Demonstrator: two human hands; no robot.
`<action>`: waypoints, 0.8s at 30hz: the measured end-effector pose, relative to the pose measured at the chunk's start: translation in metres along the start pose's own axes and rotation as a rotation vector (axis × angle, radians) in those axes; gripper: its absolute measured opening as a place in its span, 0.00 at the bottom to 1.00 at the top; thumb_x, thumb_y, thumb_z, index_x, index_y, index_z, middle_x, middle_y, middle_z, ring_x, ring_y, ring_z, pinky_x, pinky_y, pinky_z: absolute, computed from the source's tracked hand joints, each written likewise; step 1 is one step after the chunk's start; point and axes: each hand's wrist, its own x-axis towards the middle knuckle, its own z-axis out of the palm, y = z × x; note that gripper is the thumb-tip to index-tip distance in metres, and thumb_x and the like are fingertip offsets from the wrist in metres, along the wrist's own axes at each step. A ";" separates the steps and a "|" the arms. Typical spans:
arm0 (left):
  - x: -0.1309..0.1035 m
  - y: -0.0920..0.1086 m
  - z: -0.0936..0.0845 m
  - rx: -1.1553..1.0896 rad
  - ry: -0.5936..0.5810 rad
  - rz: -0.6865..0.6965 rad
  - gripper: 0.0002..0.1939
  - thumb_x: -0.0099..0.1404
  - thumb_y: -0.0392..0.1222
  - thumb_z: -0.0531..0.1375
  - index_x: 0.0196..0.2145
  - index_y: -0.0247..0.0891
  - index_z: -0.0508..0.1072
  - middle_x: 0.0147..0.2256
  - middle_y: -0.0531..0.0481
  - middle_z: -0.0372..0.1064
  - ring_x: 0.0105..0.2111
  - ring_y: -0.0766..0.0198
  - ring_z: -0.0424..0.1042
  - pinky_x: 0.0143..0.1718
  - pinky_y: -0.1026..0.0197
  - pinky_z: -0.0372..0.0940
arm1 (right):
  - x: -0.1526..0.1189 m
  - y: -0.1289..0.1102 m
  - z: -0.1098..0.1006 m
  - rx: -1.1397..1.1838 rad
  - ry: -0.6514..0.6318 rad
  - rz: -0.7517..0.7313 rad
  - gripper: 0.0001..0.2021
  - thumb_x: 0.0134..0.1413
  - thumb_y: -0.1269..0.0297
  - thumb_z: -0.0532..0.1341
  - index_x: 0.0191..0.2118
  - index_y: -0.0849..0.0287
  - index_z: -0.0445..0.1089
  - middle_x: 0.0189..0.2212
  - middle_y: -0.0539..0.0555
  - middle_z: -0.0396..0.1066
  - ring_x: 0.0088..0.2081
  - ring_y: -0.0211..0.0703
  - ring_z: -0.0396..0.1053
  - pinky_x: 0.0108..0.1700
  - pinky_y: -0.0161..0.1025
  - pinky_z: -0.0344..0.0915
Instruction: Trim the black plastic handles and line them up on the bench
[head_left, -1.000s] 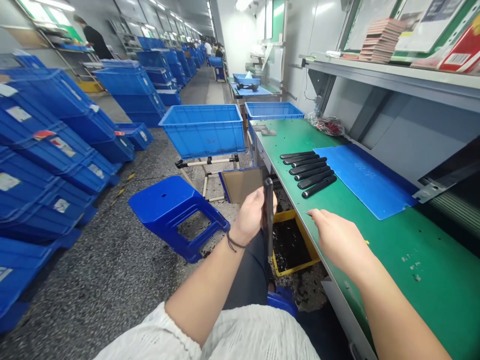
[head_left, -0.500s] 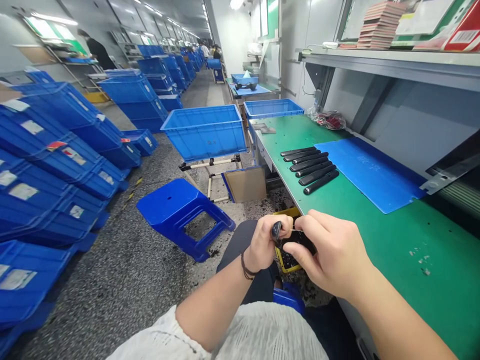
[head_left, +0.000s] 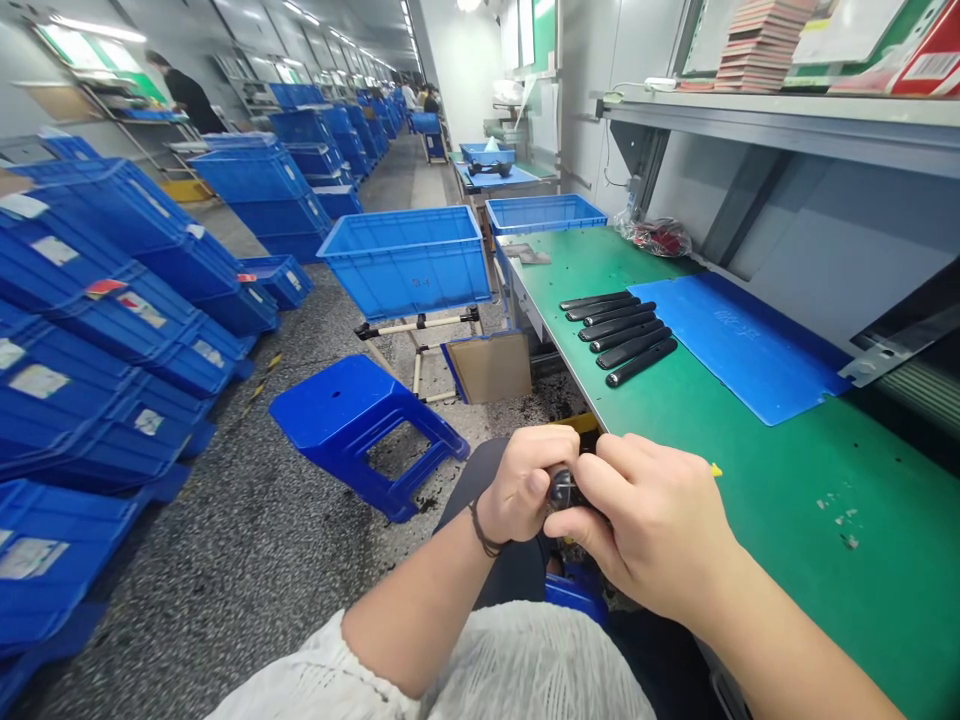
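Green tabletop (head_left: 795, 510) on the right in the head view, and the action was happening just off its near edge, above the lap. The left hand (head_left: 525, 487), the one with a dark band (head_left: 481, 528) round the wrist, was closed in a fist around a black piece (head_left: 560, 487), with just the rounded end of it showing between the two hands. The right hand (head_left: 649, 515) was pressed right up against that end, fingers curled in, thumb stretched across below it. It had a yellow-ended tool (head_left: 716, 469) tucked in it, pretty much only the yellow bit poking out on the far side, so I couldn't tell where the tip was.

More black pieces (head_left: 619, 328) lay side by side in a slanted row on the tabletop, ends lined up roughly toward the edge, right beside a flat blue sheet (head_left: 750, 345). Clear plastic bag (head_left: 656, 238) with something red in it sat further back. Off to the left of the hands: a blue stool (head_left: 330, 400) on the speckled floor (head_left: 255, 560), and a blue tub (head_left: 412, 270) up on a pipe stand (head_left: 401, 326).
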 end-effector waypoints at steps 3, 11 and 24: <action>0.001 0.000 0.001 0.004 0.029 0.015 0.33 0.75 0.68 0.44 0.24 0.39 0.62 0.23 0.51 0.55 0.24 0.63 0.54 0.29 0.56 0.50 | -0.001 0.000 0.001 -0.062 0.031 -0.036 0.26 0.76 0.47 0.49 0.28 0.56 0.63 0.24 0.49 0.60 0.26 0.40 0.51 0.30 0.41 0.45; -0.003 -0.004 0.008 -0.030 0.166 -0.066 0.31 0.77 0.66 0.43 0.25 0.40 0.57 0.24 0.52 0.53 0.24 0.63 0.52 0.29 0.56 0.49 | -0.008 0.009 0.016 -0.198 0.230 -0.232 0.16 0.69 0.59 0.62 0.28 0.56 0.65 0.20 0.48 0.57 0.26 0.40 0.48 0.29 0.44 0.41; -0.002 -0.013 0.005 0.414 0.000 -0.264 0.19 0.78 0.58 0.50 0.45 0.39 0.69 0.35 0.49 0.69 0.34 0.58 0.69 0.35 0.57 0.61 | 0.004 0.035 0.001 0.674 -0.094 0.675 0.18 0.63 0.53 0.62 0.26 0.58 0.68 0.21 0.45 0.62 0.24 0.34 0.57 0.27 0.34 0.53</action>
